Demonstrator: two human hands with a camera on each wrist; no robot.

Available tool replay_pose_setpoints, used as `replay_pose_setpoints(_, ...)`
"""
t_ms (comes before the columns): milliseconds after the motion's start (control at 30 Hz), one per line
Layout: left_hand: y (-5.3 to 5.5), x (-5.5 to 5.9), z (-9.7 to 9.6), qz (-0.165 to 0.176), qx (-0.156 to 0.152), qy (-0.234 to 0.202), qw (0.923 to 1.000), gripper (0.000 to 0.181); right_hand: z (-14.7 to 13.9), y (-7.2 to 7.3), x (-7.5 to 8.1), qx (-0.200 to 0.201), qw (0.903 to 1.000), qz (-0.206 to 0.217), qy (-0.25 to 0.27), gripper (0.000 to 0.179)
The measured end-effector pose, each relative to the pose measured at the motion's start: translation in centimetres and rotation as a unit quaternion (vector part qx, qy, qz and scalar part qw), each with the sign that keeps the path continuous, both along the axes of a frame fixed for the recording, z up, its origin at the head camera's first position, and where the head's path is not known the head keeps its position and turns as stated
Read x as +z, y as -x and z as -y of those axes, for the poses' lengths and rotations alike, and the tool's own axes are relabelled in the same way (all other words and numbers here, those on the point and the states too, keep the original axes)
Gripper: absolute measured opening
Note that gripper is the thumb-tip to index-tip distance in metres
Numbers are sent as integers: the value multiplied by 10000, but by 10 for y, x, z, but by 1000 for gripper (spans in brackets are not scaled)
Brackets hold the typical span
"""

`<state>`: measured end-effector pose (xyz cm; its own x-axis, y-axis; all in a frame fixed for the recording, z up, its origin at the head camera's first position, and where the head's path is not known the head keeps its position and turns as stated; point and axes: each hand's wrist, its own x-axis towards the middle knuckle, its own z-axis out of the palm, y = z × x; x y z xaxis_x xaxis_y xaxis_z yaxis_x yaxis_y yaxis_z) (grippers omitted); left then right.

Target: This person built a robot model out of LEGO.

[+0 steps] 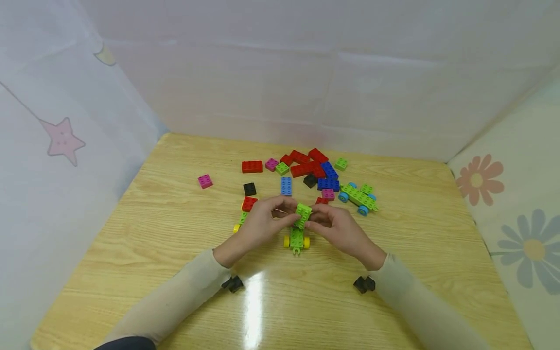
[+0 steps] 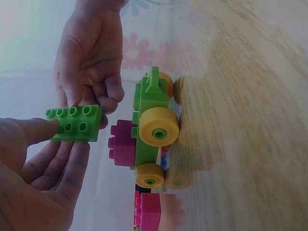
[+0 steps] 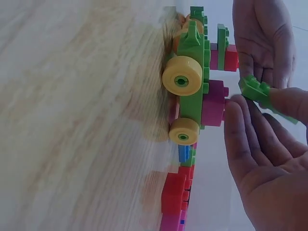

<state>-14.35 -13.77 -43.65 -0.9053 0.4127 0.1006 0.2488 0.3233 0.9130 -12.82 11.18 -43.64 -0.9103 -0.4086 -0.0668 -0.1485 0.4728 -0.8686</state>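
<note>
Both hands meet over a toy car in the middle of the table. My left hand (image 1: 267, 221) pinches a light green building brick (image 2: 74, 122) by one end, its thumb over the studs. My right hand (image 1: 339, 228) holds the same brick from the other side, thumb and fingertips at its edge. Just beneath is the car's green base (image 1: 296, 238) with yellow wheels (image 2: 159, 126). A magenta brick (image 2: 124, 143) sits on that base, under the raised green one and apart from it. The hands hide part of the car in the head view.
A second yellow-wheeled car (image 1: 242, 218) stands partly behind my left hand, with a red brick (image 1: 249, 203). To the right is a green car base (image 1: 358, 196) with blue wheels. Loose red bricks (image 1: 302, 169), blue bricks (image 1: 328, 184) and a black brick (image 1: 249, 189) lie farther back.
</note>
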Motion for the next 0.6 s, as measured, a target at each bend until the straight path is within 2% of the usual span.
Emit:
replay_pose_setpoints(100,-2,1,-1,-87,188,138,9997,25,2,-3,-1,-189,9994,-298,39,43)
replay_pose_setpoints(233,-5,3,-1,-155,493,264,9983,25,7,-5,-2,-341,9964,-676,371,55)
replay_pose_setpoints(400,-7,1,-1,-229,764,423,9959,28,13,-6,-5,-537,9940,-842,447,45)
replay_pose_setpoints(600,-9,-2,-1,-181,845,514,9949,33,16,-3,-6,-665,9948,-745,208,39)
